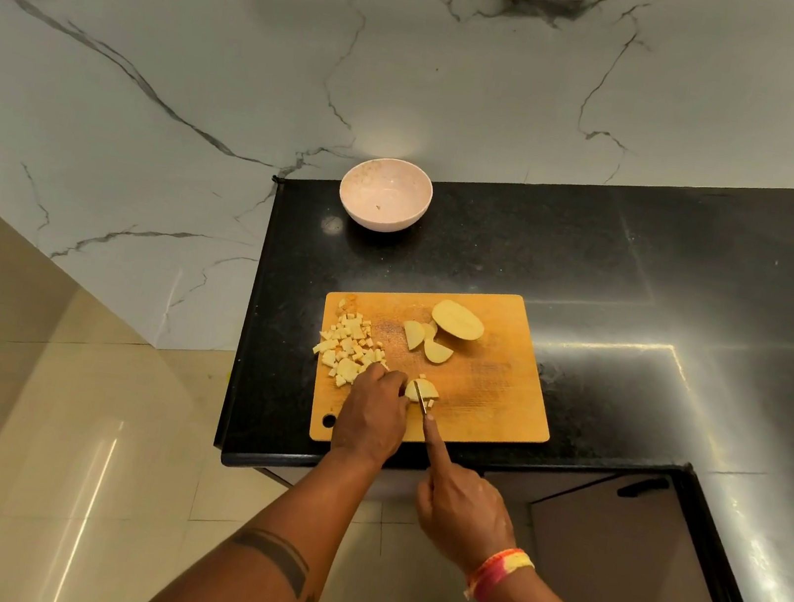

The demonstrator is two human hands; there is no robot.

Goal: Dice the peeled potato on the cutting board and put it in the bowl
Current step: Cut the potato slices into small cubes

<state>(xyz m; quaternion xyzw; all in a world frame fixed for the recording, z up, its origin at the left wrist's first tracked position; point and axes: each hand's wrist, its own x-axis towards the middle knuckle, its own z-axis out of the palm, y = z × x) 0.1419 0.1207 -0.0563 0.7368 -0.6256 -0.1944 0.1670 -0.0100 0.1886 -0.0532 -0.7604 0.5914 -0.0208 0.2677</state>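
A wooden cutting board (pixel 484 392) lies on the black counter. My left hand (pixel 372 411) holds a potato slice (pixel 425 388) steady near the board's front. My right hand (pixel 460 511) grips a knife (pixel 420 398), index finger stretched along its back, with the blade down in that slice. A pile of diced potato (pixel 349 345) sits at the board's left side. A potato half (pixel 458 320) and a few slices (pixel 427 342) lie at the far side. The pale pink bowl (pixel 383 201) stands beyond the board near the wall.
The black granite counter (pixel 649 268) stretches to the right and wraps round a corner. Its left edge drops to a tiled floor (pixel 56 403). A marble-patterned wall (pixel 214 63) with sockets rises behind. Cabinet doors (pixel 631 546) sit below the counter.
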